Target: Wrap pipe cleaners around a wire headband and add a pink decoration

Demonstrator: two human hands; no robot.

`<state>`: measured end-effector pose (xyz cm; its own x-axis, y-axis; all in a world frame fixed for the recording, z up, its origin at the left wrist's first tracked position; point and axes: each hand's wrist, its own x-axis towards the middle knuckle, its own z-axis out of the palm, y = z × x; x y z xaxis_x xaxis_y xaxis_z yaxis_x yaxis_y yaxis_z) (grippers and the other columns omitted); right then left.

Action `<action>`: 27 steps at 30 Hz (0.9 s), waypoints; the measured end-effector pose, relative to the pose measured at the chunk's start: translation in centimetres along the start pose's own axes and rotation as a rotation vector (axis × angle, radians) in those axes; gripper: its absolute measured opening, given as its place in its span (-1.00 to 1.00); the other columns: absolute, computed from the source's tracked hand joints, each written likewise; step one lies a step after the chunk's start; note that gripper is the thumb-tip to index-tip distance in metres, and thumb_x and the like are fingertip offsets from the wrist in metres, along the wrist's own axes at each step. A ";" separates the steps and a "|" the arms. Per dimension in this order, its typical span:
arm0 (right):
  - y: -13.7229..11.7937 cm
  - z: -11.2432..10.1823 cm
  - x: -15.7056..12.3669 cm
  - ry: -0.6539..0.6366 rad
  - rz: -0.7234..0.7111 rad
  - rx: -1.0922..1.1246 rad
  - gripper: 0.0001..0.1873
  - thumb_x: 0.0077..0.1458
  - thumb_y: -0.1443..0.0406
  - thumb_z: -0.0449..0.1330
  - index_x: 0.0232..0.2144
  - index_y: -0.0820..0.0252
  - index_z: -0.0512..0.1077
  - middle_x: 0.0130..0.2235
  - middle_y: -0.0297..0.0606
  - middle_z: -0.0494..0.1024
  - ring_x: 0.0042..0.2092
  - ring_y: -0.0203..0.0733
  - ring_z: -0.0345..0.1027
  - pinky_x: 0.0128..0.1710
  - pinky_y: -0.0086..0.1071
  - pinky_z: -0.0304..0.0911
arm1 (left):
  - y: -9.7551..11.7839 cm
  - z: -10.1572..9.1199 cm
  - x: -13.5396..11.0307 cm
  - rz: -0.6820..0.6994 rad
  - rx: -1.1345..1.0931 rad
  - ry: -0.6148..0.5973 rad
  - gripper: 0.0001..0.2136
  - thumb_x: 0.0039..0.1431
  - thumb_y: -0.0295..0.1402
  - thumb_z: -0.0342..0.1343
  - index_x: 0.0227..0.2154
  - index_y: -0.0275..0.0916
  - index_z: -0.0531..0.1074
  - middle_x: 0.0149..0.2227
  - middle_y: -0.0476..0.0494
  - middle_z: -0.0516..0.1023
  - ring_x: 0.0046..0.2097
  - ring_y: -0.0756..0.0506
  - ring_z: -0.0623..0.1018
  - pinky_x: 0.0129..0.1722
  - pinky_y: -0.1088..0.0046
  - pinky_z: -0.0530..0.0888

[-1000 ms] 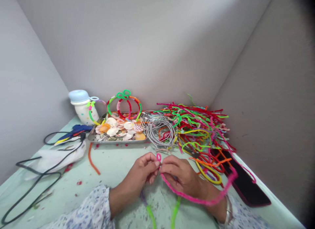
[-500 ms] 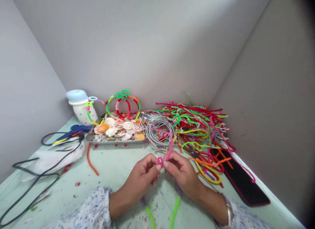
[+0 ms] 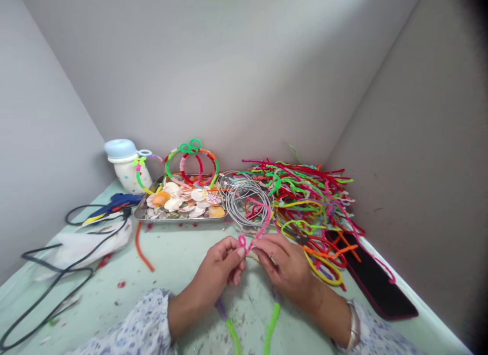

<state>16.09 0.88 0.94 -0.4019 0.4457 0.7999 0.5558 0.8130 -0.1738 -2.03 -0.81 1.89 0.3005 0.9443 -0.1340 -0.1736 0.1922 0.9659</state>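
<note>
A pink chenille pipe cleaner (image 3: 260, 222) rises from between my hands, with a small twisted loop at its lower end. My left hand (image 3: 223, 263) pinches near that loop, and my right hand (image 3: 284, 266) grips the stem just beside it. The fingers of both hands nearly meet. Below my hands, two green pipe cleaner lengths (image 3: 271, 327) run down towards me, and their upper part is hidden behind my hands.
Behind my hands lie coiled silver wire (image 3: 246, 205), a steel tray of seashells (image 3: 179, 202) and a heap of multicoloured pipe cleaners (image 3: 305, 202). A blue glue gun (image 3: 114, 203) with black cord sits at left. A black phone (image 3: 375, 278) lies at right.
The pink pipe cleaner's long end has swung from lying low across my right forearm to standing upward. My hands have drawn closer together, and the small loop has shifted slightly left.
</note>
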 end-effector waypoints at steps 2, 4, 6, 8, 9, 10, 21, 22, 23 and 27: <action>0.4 -0.4 0.0 -0.024 -0.055 -0.099 -0.71 0.17 0.45 0.14 -0.05 0.17 0.39 -0.24 -0.18 0.53 -0.25 -0.20 0.44 -0.28 -0.39 0.37 | 0.2 0.2 -0.1 0.001 0.020 -0.002 -0.75 0.13 -0.20 0.14 -0.47 -0.26 0.28 -0.60 0.11 0.33 -0.65 0.13 0.27 -0.64 0.63 0.17; 0.7 -0.8 0.1 -0.061 -0.097 -0.163 -0.70 0.17 0.45 0.14 -0.04 0.16 0.40 -0.25 -0.19 0.52 -0.26 -0.21 0.43 -0.29 -0.39 0.36 | 0.4 0.4 -0.3 0.009 0.040 -0.005 -0.75 0.11 -0.18 0.14 -0.46 -0.24 0.27 -0.61 0.11 0.33 -0.66 0.12 0.26 -0.66 0.63 0.17; 1.0 -1.1 0.2 -0.099 -0.119 -0.201 -0.70 0.18 0.45 0.11 -0.04 0.15 0.40 -0.23 -0.20 0.52 -0.25 -0.21 0.43 -0.29 -0.38 0.34 | 0.6 0.4 -0.3 0.024 0.056 -0.010 -0.75 0.12 -0.17 0.14 -0.46 -0.23 0.26 -0.60 0.11 0.34 -0.65 0.12 0.26 -0.65 0.63 0.18; 1.0 -1.3 0.3 -0.132 -0.133 -0.220 -0.73 0.21 0.44 0.06 -0.08 0.14 0.41 -0.21 -0.20 0.52 -0.23 -0.20 0.42 -0.29 -0.38 0.33 | 0.6 0.3 -0.4 0.048 0.072 -0.021 -0.75 0.14 -0.18 0.12 -0.45 -0.23 0.25 -0.57 0.10 0.34 -0.64 0.12 0.27 -0.64 0.62 0.20; 1.0 -1.4 0.4 -0.146 -0.137 -0.227 -0.75 0.22 0.43 0.04 -0.10 0.14 0.41 -0.20 -0.19 0.51 -0.22 -0.20 0.42 -0.29 -0.38 0.33 | 0.6 0.3 -0.4 0.062 0.083 -0.031 -0.76 0.16 -0.19 0.11 -0.45 -0.23 0.25 -0.56 0.10 0.34 -0.63 0.12 0.27 -0.62 0.62 0.21; 1.0 -1.4 0.5 -0.157 -0.138 -0.230 -0.76 0.23 0.43 0.02 -0.12 0.15 0.41 -0.20 -0.18 0.51 -0.22 -0.19 0.41 -0.29 -0.37 0.33 | 0.6 0.2 -0.4 0.078 0.095 -0.041 -0.76 0.17 -0.19 0.10 -0.44 -0.24 0.26 -0.55 0.09 0.34 -0.61 0.11 0.27 -0.61 0.61 0.22; -2.7 -2.3 3.0 -0.240 0.397 0.298 -0.85 0.26 0.36 -0.02 -0.33 0.16 0.33 -0.35 -0.26 0.40 -0.32 -0.24 0.35 -0.32 -0.36 0.31 | 1.1 0.2 -1.3 0.316 0.341 -0.027 -0.85 0.29 -0.29 0.00 -0.36 -0.23 0.35 -0.43 0.01 0.34 -0.40 0.01 0.36 -0.38 0.52 0.33; -3.0 -2.4 3.1 -0.256 0.479 0.380 -0.85 0.26 0.34 -0.02 -0.34 0.16 0.33 -0.38 -0.29 0.40 -0.39 -0.28 0.34 -0.38 -0.39 0.30 | 1.2 0.3 -1.4 0.361 0.364 -0.020 -0.84 0.29 -0.31 0.00 -0.37 -0.24 0.37 -0.38 -0.04 0.37 -0.32 -0.02 0.40 -0.29 0.49 0.35; -3.3 -2.5 3.3 -0.268 0.565 0.477 -0.84 0.27 0.32 -0.02 -0.35 0.16 0.32 -0.41 -0.32 0.40 -0.44 -0.31 0.32 -0.43 -0.42 0.29 | 1.4 0.4 -1.5 0.400 0.378 -0.013 -0.83 0.29 -0.32 0.01 -0.39 -0.25 0.39 -0.29 -0.09 0.40 -0.23 -0.05 0.41 -0.21 0.46 0.35; -4.0 -2.4 3.5 -0.269 0.831 0.866 -0.82 0.25 0.22 0.01 -0.35 0.17 0.30 -0.49 -0.38 0.43 -0.52 -0.36 0.33 -0.50 -0.48 0.31 | 1.4 0.8 -1.7 0.371 0.296 -0.040 -0.85 0.31 -0.31 -0.02 -0.29 -0.23 0.40 -0.26 -0.13 0.46 -0.28 -0.04 0.43 -0.31 0.49 0.37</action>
<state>14.18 -1.69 5.78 -0.3504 0.9264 0.1377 0.0897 0.1796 -0.9796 -2.02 -2.35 3.64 0.3053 0.9227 0.2354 -0.0035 -0.2461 0.9692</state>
